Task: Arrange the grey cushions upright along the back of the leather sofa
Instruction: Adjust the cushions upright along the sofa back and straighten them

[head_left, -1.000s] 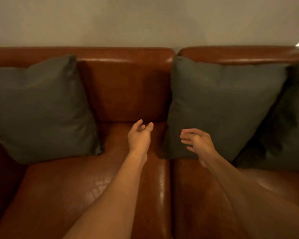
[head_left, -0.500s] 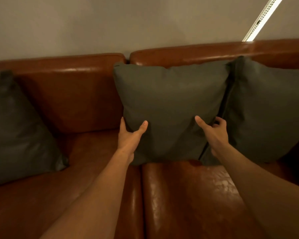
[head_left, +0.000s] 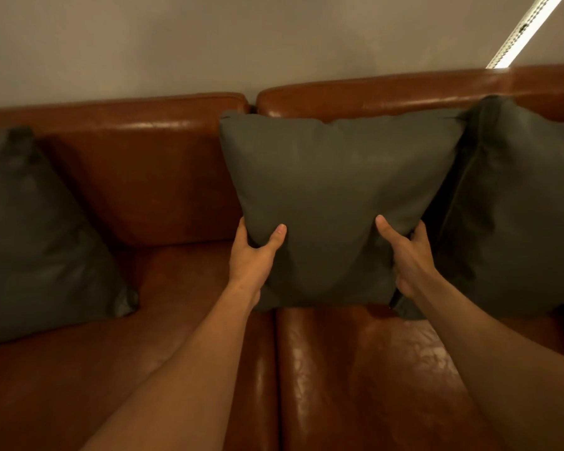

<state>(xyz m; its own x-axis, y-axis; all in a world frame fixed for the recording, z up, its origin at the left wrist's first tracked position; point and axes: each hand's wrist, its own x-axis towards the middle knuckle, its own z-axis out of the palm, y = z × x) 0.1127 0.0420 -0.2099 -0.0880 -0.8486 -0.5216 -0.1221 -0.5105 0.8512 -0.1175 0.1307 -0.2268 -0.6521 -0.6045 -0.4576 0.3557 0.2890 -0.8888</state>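
A grey middle cushion (head_left: 336, 183) stands upright against the back of the brown leather sofa (head_left: 144, 177). My left hand (head_left: 256, 255) grips its lower left edge, thumb on the front. My right hand (head_left: 407, 255) grips its lower right edge, fingers wrapped behind. A second grey cushion (head_left: 518, 203) leans upright at the right, touching the middle one. A third grey cushion (head_left: 36, 236) rests against the sofa back at the far left.
Bare leather seat (head_left: 355, 385) lies in front of the cushions, with a seam between the two seat pads. A stretch of backrest shows between the left and middle cushions. A plain wall (head_left: 209, 43) rises behind, with a bright light strip (head_left: 521, 30) at the top right.
Both hands went from open in front of the cushions to gripping the middle cushion's lower edges. My view swung right, shifting the left cushion toward the frame's edge.
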